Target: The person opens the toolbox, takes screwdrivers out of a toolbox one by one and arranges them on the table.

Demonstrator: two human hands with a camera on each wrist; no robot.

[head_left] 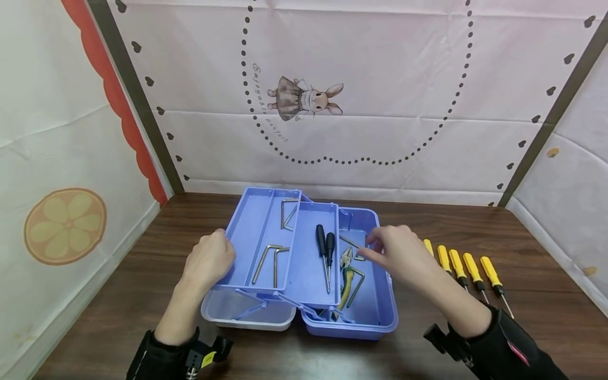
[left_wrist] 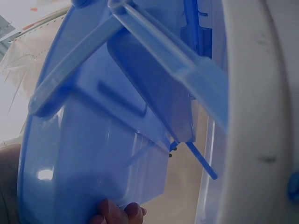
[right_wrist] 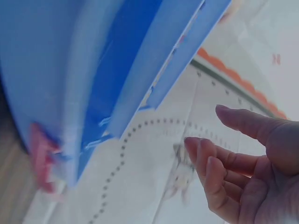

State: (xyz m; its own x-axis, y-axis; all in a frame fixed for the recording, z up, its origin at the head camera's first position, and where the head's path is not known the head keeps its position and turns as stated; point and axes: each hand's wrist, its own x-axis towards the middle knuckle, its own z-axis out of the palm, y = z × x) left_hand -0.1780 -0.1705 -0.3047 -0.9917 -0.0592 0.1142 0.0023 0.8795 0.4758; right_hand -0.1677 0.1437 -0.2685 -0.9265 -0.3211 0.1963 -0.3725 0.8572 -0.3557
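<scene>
A blue cantilever toolbox (head_left: 350, 331) stands unfolded on the table, its stepped trays spread to the left. My left hand (head_left: 211, 258) grips the left edge of the upper tray (head_left: 254, 216); in the left wrist view, fingertips (left_wrist: 114, 212) curl against the tray's underside. Over the deep right compartment hovers my right hand (head_left: 396, 253), thumb and fingers apart with nothing between them. Below it lie pliers (head_left: 348, 282) and several hex keys (head_left: 356, 287). More hex keys (head_left: 263, 261) rest in the upper tray, and two black-handled screwdrivers (head_left: 321, 241) lie in the middle tray.
Several yellow-handled screwdrivers (head_left: 456, 264) lie in a row on the brown table (head_left: 537, 264), right of the toolbox and partly behind my right forearm. A translucent lid (head_left: 252, 319) sits beneath the trays. Printed white cloth (head_left: 380, 79) walls the table's back and sides.
</scene>
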